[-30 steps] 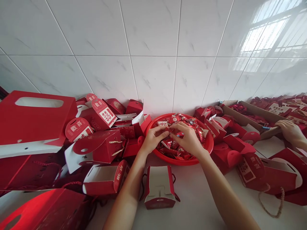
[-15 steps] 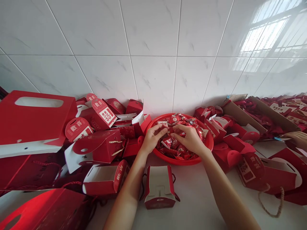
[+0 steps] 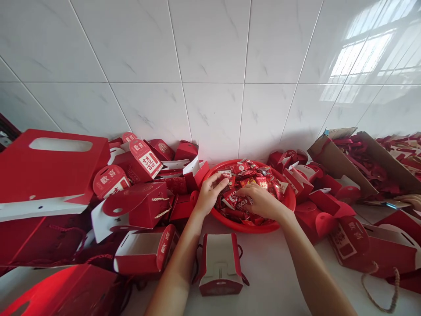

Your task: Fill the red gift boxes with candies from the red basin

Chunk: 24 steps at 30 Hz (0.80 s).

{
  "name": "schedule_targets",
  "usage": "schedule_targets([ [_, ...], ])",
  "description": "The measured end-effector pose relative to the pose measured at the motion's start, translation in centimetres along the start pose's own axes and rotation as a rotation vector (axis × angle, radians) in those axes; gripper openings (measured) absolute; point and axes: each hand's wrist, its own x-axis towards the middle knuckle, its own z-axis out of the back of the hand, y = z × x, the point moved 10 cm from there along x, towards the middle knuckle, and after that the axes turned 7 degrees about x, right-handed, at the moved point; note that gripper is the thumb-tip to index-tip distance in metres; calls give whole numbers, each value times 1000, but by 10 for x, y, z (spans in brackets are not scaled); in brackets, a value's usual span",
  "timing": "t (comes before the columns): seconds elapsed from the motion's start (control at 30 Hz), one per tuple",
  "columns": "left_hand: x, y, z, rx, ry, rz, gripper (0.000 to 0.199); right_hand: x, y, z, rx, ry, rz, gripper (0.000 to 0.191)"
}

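Observation:
A round red plastic basket (image 3: 243, 228) holds a heap of red wrapped candies (image 3: 248, 181). Over its left side is my left hand (image 3: 210, 194), fingers curled and thumb close to them; whatever lies inside the curl is hidden. My right hand (image 3: 263, 201) reaches down into the heap, its bent fingers closed at a candy packet (image 3: 244, 202) with the tips partly hidden. In front of the basket, between my forearms, stands an open red gift box (image 3: 221, 287) with a pale inside and dark cord handles.
Red gift boxes (image 3: 134, 206) crowd the left side, with a large one (image 3: 66, 166) nearest the wall. More boxes (image 3: 329, 202) lie to the right, beside a cardboard carton (image 3: 342, 164) of red ribbon-like items. Another person's hand (image 3: 411, 201) shows at the right edge. Tiled wall (image 3: 213, 114) rises behind.
My right hand has moved away from my left and lower into the candies. The left hand stays nearly in place. The view has shifted slightly.

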Motion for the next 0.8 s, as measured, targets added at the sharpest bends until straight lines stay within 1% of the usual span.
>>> schedule_targets([
  [0.13,0,1,0,1,-1,12,34,-1,-1,-4,-31,45,-19,40],
  [0.33,0,2,-2,1,19,18,34,-2,-3,-8,1,82,-53,39],
  [0.47,0,2,-2,-4,20,12,31,-3,-1,-5,11,104,-36,31],
  [0.53,0,1,-2,-9,18,10,32,-4,-1,1,14,76,-19,26],
  [0.7,0,-2,-2,-22,7,2,31,-10,-4,31,128,-116,-3,16],
  [0.8,0,-2,-1,-32,-3,-2,31,-15,-11,43,197,-184,-36,14],
])
